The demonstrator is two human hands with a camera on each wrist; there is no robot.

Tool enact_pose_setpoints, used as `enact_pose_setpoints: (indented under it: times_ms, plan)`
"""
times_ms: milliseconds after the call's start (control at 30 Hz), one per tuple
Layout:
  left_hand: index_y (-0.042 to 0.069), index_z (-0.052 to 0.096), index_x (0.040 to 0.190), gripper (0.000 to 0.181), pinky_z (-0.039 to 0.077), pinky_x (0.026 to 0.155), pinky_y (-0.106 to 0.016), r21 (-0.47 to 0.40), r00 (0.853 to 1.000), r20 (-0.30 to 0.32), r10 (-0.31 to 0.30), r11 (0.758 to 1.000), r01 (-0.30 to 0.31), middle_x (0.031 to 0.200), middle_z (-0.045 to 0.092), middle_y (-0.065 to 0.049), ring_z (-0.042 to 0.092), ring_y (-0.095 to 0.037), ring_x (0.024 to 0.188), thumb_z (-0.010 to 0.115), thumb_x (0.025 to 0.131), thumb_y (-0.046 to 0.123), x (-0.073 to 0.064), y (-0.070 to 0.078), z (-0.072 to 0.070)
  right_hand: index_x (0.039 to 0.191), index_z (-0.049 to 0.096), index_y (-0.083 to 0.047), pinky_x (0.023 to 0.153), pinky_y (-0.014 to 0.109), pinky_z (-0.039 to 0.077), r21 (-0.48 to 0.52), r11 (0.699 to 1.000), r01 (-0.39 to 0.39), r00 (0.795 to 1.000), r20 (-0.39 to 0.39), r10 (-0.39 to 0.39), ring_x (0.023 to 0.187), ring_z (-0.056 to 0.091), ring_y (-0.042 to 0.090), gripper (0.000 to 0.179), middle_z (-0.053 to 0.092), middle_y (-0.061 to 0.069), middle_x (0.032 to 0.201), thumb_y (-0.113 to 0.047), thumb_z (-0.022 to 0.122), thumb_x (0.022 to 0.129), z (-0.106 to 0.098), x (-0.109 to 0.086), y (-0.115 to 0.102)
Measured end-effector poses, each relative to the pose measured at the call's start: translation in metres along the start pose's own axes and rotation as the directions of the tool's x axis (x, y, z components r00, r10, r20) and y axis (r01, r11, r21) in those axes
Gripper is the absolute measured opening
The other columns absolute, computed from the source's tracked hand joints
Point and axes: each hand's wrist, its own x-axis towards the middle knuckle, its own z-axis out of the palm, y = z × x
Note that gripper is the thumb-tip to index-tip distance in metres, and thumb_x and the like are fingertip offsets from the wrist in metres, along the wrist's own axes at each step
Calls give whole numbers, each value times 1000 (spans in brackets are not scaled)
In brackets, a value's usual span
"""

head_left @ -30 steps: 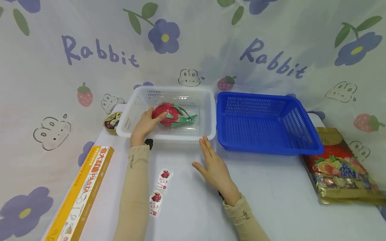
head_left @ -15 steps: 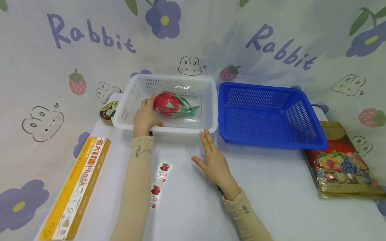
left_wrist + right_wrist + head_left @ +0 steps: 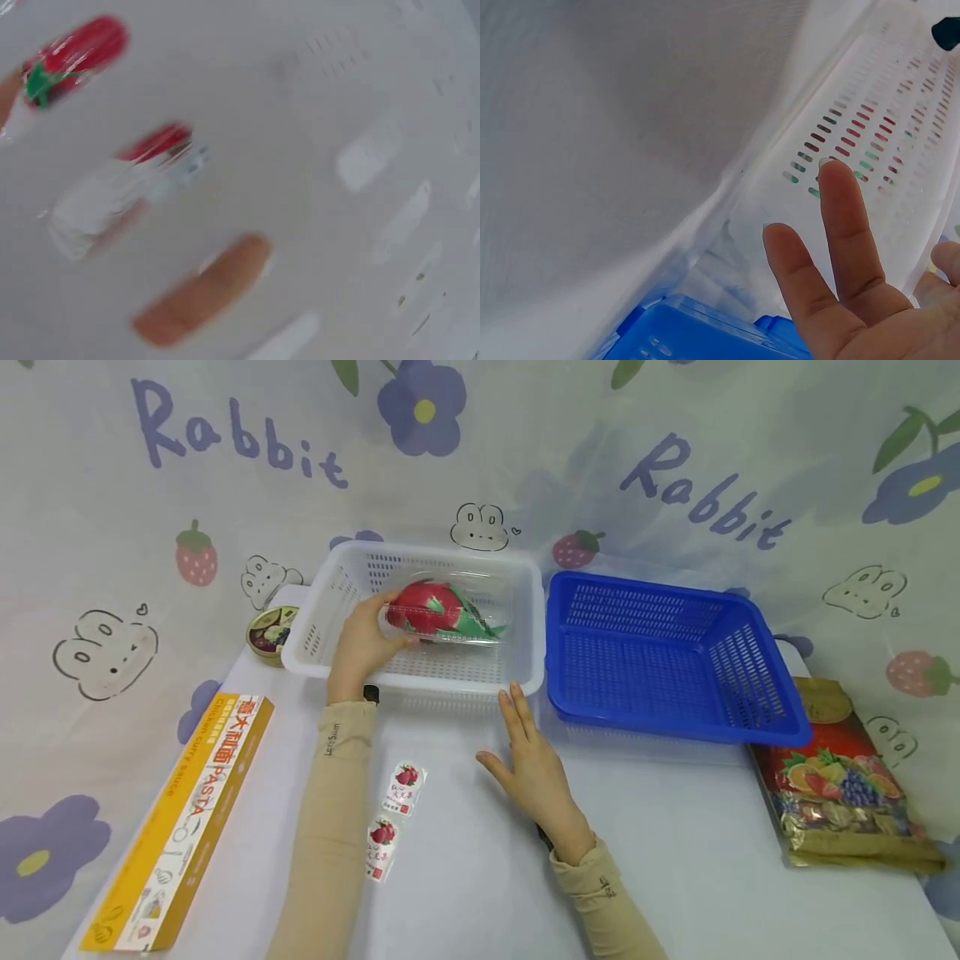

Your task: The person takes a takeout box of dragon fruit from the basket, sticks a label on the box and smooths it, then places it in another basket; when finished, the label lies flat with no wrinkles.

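Observation:
In the head view, my left hand (image 3: 366, 642) grips the left end of a clear plastic box (image 3: 480, 633) inside the white basket (image 3: 420, 682). A red dragon fruit (image 3: 424, 607) with green leaf tips lies in that box, which looks tilted. Through the basket slots, the blurred left wrist view catches a finger (image 3: 202, 292) and part of the dragon fruit (image 3: 82, 49). My right hand (image 3: 540, 781) has its fingers straight, fingertips at the white basket's front right rim. Those spread fingers (image 3: 847, 232) also show in the right wrist view, before the slotted wall.
Right of the white basket stands a blue basket (image 3: 660, 727). Dragon fruit stickers (image 3: 403, 789) lie on the table (image 3: 465, 860). A pasta box (image 3: 180, 827) is at left, a round tin (image 3: 268, 635) behind it, and a gold and red fruit-printed bag (image 3: 847, 785) at right.
My left hand has shifted its hold on the clear box's left end, and the box with the dragon fruit has tilted. My right hand stays at the rim. The head view has shifted.

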Motion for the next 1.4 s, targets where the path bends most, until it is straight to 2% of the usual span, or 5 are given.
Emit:
enact_pose_setpoints:
  times_ms: [200, 467, 933, 1100, 1400]
  plan:
    - [15, 46, 138, 68, 33, 113, -50, -178, 999, -17, -32, 984, 29, 150, 44, -13, 41, -30, 137, 79, 80, 26, 1, -2, -5, 155, 19, -12, 78, 45, 55, 10, 1000, 8, 1000, -4, -8, 106, 64, 34, 88, 13, 6, 164, -34, 71, 88, 0, -1, -2]
    - [18, 49, 132, 64, 39, 79, -36, -241, 996, -56, -70, 969, 55, 152, 43, -5, 39, -20, 79, 79, 79, 37, -6, 0, -11, 156, 19, -13, 65, 34, 52, 21, 1000, -13, 1000, 9, 12, 83, 64, 22, 88, 13, 4, 164, -33, 71, 88, -4, -1, -6]
    - [8, 57, 118, 52, 43, 108, -40, -464, 954, -288, -88, 884, -59, 154, 40, -7, 34, -18, 144, 84, 75, 21, -13, 4, -15, 156, 17, -15, 55, 22, 48, 40, 998, -41, 998, 48, 40, 76, 68, 22, 86, 12, 3, 165, -32, 68, 90, -10, -2, -11]
    - [10, 59, 114, 48, 49, 102, -30, -560, 934, -348, -86, 818, -133, 159, 30, 0, 31, -17, 146, 84, 74, 14, -21, 14, -23, 156, 17, -15, 53, 20, 46, 41, 998, -38, 998, 59, 36, 74, 67, 20, 84, 10, 3, 165, -33, 67, 91, -13, -2, -12]
    - [13, 62, 113, 48, 48, 102, -28, -574, 906, -422, -41, 785, -232, 157, 33, 3, 36, -17, 144, 86, 72, 12, -52, 32, -28, 157, 12, -20, 63, 30, 53, 71, 993, -89, 988, 134, 79, 88, 69, 23, 81, 8, 1, 165, -38, 61, 94, -22, 1, -15]
